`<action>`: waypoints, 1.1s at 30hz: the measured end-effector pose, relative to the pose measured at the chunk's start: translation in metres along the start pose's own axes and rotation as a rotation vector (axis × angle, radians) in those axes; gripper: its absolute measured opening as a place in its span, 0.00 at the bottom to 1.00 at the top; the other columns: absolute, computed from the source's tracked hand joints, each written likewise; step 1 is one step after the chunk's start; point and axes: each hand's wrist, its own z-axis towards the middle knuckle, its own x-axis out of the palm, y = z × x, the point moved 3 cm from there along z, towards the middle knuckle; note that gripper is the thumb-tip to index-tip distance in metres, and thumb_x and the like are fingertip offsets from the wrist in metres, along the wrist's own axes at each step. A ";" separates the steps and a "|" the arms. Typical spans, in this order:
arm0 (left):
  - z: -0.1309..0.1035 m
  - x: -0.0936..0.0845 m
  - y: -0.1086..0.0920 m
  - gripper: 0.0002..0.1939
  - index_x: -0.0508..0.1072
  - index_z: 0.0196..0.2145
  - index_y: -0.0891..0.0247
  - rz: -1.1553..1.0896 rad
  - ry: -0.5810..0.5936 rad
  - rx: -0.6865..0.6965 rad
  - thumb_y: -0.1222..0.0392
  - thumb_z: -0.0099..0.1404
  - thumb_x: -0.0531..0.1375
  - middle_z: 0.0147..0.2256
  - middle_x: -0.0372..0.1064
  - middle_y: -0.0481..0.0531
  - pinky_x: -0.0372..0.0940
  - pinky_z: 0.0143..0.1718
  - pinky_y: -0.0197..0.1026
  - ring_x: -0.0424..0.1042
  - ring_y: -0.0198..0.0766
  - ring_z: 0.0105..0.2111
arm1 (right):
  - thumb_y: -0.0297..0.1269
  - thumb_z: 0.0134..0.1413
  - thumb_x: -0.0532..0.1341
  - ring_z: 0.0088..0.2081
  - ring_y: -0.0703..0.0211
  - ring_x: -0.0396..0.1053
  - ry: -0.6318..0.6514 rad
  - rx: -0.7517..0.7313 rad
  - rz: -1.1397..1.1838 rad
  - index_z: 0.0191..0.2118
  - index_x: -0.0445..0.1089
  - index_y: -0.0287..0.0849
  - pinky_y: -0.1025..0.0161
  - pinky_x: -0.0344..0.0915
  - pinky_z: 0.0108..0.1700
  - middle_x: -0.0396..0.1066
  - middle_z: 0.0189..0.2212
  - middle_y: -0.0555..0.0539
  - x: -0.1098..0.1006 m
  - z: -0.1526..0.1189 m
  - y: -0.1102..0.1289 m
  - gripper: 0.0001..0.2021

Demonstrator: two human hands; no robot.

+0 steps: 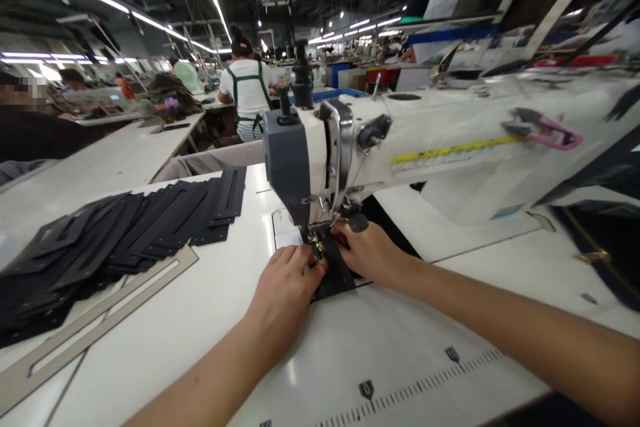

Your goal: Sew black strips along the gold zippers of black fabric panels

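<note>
A black panel [336,273] of leather-like material lies under the needle area of a white sewing machine [430,127]. Small gold-coloured metal shows on it just below the presser foot, possibly part of a zipper. My left hand [287,290] presses its near left side, thumb and fingers closed together at the gold metal. On the other side, my right hand [367,250] is close beside the presser foot with bent fingers gripping the panel's edge; its fingertips are partly hidden. More black material [387,223] extends behind my right hand.
Overlapping black slotted panels [165,220] lie on the left, beside a beige slotted template [100,333]. Pink-handled snips [555,131] rest on the machine arm. Black material with a gold zipper [597,257] is at right. A ruler scale [400,397] marks the front edge. People sit and stand beyond.
</note>
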 end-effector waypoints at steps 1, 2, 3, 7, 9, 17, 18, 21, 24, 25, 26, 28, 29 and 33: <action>0.000 0.000 0.000 0.13 0.71 0.40 0.64 -0.002 0.005 0.002 0.71 0.61 0.50 0.36 0.64 0.56 0.64 0.37 0.47 0.63 0.42 0.35 | 0.32 0.53 0.55 0.31 0.57 0.69 0.002 0.030 -0.018 0.31 0.69 0.38 0.67 0.59 0.30 0.71 0.29 0.45 0.001 0.002 0.000 0.07; 0.000 0.000 0.000 0.13 0.71 0.40 0.65 -0.005 0.008 0.006 0.71 0.61 0.50 0.36 0.63 0.56 0.64 0.37 0.47 0.63 0.42 0.36 | 0.33 0.54 0.54 0.32 0.56 0.69 0.000 0.060 -0.036 0.32 0.70 0.38 0.66 0.59 0.32 0.71 0.30 0.44 0.002 0.004 -0.001 0.08; 0.000 0.001 0.000 0.14 0.71 0.40 0.65 -0.008 0.011 0.010 0.72 0.61 0.50 0.36 0.63 0.57 0.64 0.38 0.47 0.63 0.42 0.36 | 0.33 0.55 0.52 0.34 0.54 0.69 -0.004 0.089 -0.052 0.33 0.70 0.37 0.65 0.60 0.33 0.72 0.32 0.42 0.004 0.006 -0.001 0.10; -0.001 0.003 0.000 0.15 0.71 0.41 0.67 -0.008 0.006 0.026 0.73 0.60 0.50 0.37 0.64 0.58 0.64 0.38 0.48 0.64 0.43 0.37 | 0.32 0.58 0.49 0.38 0.50 0.70 -0.027 0.156 -0.084 0.35 0.70 0.35 0.61 0.62 0.38 0.71 0.34 0.38 0.009 0.016 0.000 0.13; -0.002 0.002 0.000 0.16 0.70 0.42 0.66 0.002 0.012 0.017 0.73 0.59 0.50 0.38 0.64 0.58 0.65 0.38 0.48 0.65 0.44 0.37 | 0.31 0.58 0.49 0.37 0.49 0.70 -0.043 0.148 -0.081 0.35 0.70 0.35 0.59 0.63 0.38 0.71 0.33 0.38 0.006 0.016 0.001 0.13; -0.015 -0.012 -0.009 0.13 0.69 0.41 0.66 -0.087 -0.071 0.049 0.74 0.60 0.51 0.41 0.71 0.54 0.57 0.54 0.52 0.70 0.38 0.41 | 0.24 0.55 0.52 0.50 0.57 0.62 -0.087 -0.475 0.101 0.41 0.70 0.38 0.59 0.57 0.54 0.68 0.45 0.43 -0.010 -0.051 0.022 0.12; -0.017 -0.012 -0.011 0.13 0.69 0.40 0.67 -0.075 -0.095 0.060 0.74 0.61 0.50 0.41 0.71 0.54 0.57 0.53 0.51 0.70 0.38 0.41 | 0.23 0.56 0.50 0.51 0.57 0.61 -0.113 -0.542 0.138 0.43 0.69 0.37 0.57 0.56 0.56 0.67 0.46 0.42 -0.009 -0.059 0.023 0.14; -0.019 -0.007 -0.016 0.13 0.69 0.40 0.68 -0.010 -0.152 0.084 0.74 0.61 0.49 0.39 0.72 0.56 0.59 0.52 0.52 0.71 0.38 0.39 | 0.22 0.57 0.48 0.50 0.56 0.62 -0.166 -0.573 0.190 0.46 0.68 0.36 0.54 0.56 0.56 0.68 0.45 0.41 -0.006 -0.067 0.023 0.16; -0.018 -0.002 -0.017 0.12 0.70 0.37 0.68 0.048 -0.204 0.096 0.73 0.62 0.49 0.38 0.72 0.56 0.59 0.52 0.52 0.72 0.39 0.38 | 0.23 0.57 0.49 0.49 0.55 0.64 -0.195 -0.584 0.207 0.46 0.68 0.36 0.54 0.58 0.55 0.69 0.44 0.42 -0.005 -0.064 0.023 0.15; -0.017 -0.001 -0.017 0.12 0.70 0.36 0.68 0.061 -0.219 0.099 0.73 0.63 0.48 0.37 0.72 0.55 0.59 0.52 0.52 0.72 0.38 0.37 | 0.23 0.57 0.49 0.48 0.55 0.65 -0.210 -0.594 0.210 0.45 0.68 0.36 0.55 0.59 0.55 0.70 0.43 0.42 -0.006 -0.063 0.023 0.15; -0.017 0.000 -0.017 0.12 0.70 0.35 0.67 0.070 -0.229 0.101 0.72 0.63 0.48 0.37 0.72 0.55 0.59 0.52 0.52 0.72 0.38 0.37 | 0.23 0.57 0.49 0.47 0.55 0.65 -0.226 -0.602 0.210 0.45 0.69 0.36 0.55 0.60 0.54 0.70 0.42 0.42 -0.007 -0.062 0.023 0.15; -0.016 -0.001 -0.018 0.12 0.70 0.34 0.67 0.086 -0.246 0.115 0.72 0.64 0.47 0.36 0.72 0.54 0.60 0.51 0.51 0.72 0.37 0.36 | 0.23 0.58 0.48 0.45 0.54 0.67 -0.257 -0.616 0.208 0.44 0.69 0.36 0.55 0.61 0.53 0.71 0.41 0.42 -0.008 -0.060 0.023 0.15; -0.015 -0.002 -0.018 0.13 0.70 0.34 0.66 0.094 -0.248 0.122 0.71 0.64 0.47 0.35 0.72 0.54 0.60 0.51 0.51 0.72 0.37 0.35 | 0.23 0.58 0.48 0.45 0.54 0.67 -0.269 -0.619 0.205 0.43 0.70 0.37 0.55 0.62 0.52 0.71 0.40 0.42 -0.009 -0.060 0.024 0.15; -0.014 -0.007 -0.017 0.13 0.70 0.35 0.67 0.107 -0.228 0.135 0.71 0.65 0.46 0.35 0.72 0.53 0.61 0.50 0.51 0.72 0.37 0.35 | 0.22 0.57 0.48 0.42 0.54 0.68 -0.293 -0.624 0.187 0.40 0.71 0.36 0.56 0.64 0.50 0.72 0.38 0.42 -0.010 -0.059 0.023 0.15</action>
